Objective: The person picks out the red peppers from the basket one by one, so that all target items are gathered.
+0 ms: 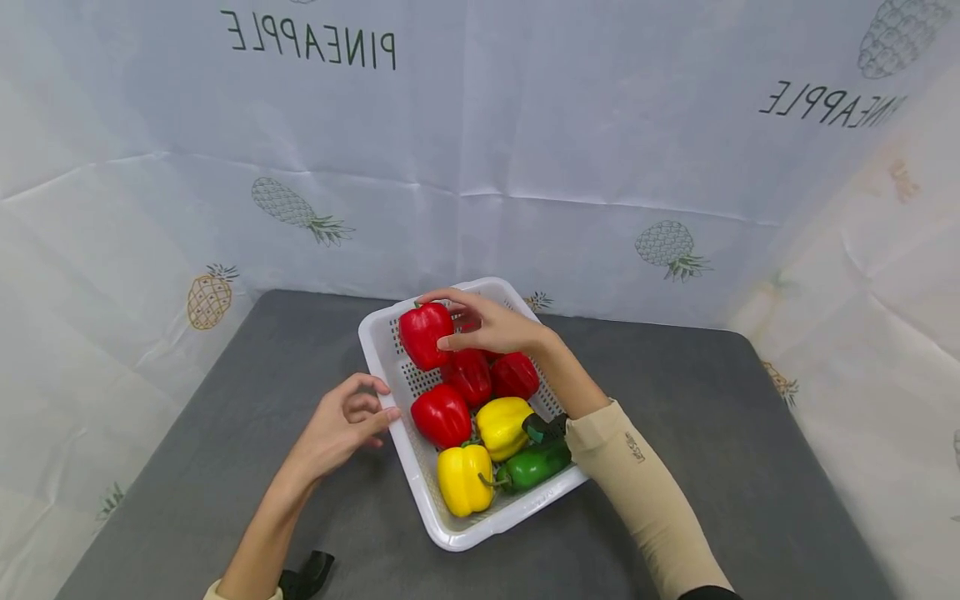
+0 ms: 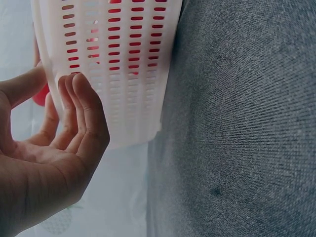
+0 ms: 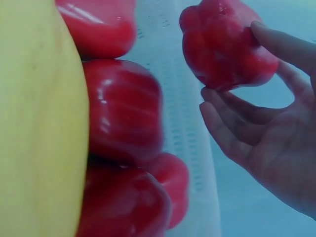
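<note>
With thumb and fingers, my right hand (image 1: 491,325) grips a red bell pepper (image 1: 425,335) over the far left part of a white perforated basket (image 1: 416,475). In the right wrist view this bell pepper (image 3: 227,47) appears beyond several other red ones (image 3: 126,111). My left hand (image 1: 337,425) holds the basket's left rim; the left wrist view has its thumb at the rim and the curled fingers (image 2: 89,111) along the outer wall. Inside the basket lie more red bell peppers (image 1: 442,417), two yellow bell peppers (image 1: 465,479) and a green pepper (image 1: 534,467), partly behind my right wrist.
The basket stands at an angle on a dark grey table (image 1: 675,417). Behind the table hangs a pale cloth (image 1: 465,125) printed with pineapples. A black strap end (image 1: 307,575) sticks out by my left forearm.
</note>
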`<control>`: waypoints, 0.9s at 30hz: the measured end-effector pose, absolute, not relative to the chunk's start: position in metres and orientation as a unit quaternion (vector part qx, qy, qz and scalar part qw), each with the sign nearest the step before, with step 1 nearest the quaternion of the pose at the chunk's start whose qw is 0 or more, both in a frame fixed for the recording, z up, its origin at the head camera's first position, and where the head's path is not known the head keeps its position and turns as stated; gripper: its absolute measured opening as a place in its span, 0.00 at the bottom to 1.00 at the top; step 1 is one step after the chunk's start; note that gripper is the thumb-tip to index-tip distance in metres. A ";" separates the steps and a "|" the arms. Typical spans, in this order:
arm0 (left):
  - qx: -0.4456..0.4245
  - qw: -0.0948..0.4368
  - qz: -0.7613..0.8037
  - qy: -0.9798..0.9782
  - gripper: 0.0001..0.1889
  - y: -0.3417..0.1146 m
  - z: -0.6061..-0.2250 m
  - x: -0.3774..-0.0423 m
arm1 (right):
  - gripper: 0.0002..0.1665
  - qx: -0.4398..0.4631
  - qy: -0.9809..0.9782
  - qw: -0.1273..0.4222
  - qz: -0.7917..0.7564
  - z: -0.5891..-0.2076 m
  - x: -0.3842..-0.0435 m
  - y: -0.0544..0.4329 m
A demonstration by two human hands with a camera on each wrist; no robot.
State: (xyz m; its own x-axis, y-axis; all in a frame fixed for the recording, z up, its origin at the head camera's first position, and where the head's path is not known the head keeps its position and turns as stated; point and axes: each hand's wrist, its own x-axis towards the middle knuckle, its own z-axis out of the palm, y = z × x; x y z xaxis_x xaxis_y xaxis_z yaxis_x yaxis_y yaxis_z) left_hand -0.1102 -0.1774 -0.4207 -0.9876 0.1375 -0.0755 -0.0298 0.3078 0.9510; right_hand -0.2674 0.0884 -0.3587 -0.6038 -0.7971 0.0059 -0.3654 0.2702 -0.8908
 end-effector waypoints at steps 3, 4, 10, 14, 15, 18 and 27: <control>0.034 0.071 0.587 0.806 0.25 -0.178 -0.421 -0.111 | 0.44 -0.381 0.765 0.226 -0.467 -0.354 -0.267 0.093; 0.034 0.071 0.588 0.805 0.24 -0.178 -0.421 -0.111 | 0.44 -0.380 0.767 0.223 -0.467 -0.353 -0.267 0.095; 0.042 0.074 0.591 0.802 0.23 -0.179 -0.421 -0.111 | 0.45 -0.354 0.777 0.210 -0.477 -0.344 -0.266 0.115; 0.042 0.074 0.592 0.802 0.23 -0.179 -0.420 -0.111 | 0.45 -0.348 0.781 0.186 -0.485 -0.341 -0.269 0.131; 0.042 0.074 0.591 0.802 0.23 -0.179 -0.420 -0.112 | 0.45 -0.348 0.779 0.182 -0.488 -0.341 -0.270 0.134; 0.039 0.072 0.590 0.803 0.23 -0.179 -0.420 -0.112 | 0.45 -0.348 0.779 0.170 -0.494 -0.341 -0.272 0.144; 0.035 0.076 0.589 0.804 0.23 -0.179 -0.420 -0.111 | 0.45 -0.315 0.786 0.142 -0.512 -0.348 -0.273 0.183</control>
State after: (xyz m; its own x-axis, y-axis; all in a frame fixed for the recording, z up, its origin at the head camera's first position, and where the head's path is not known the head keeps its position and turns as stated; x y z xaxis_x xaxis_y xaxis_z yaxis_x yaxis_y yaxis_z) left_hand -0.1111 -0.1785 -0.4201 -0.9861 0.1454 -0.0810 -0.0334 0.3036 0.9522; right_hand -0.2729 0.1834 -0.3484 -0.7613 -0.6407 0.0998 -0.3506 0.2772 -0.8945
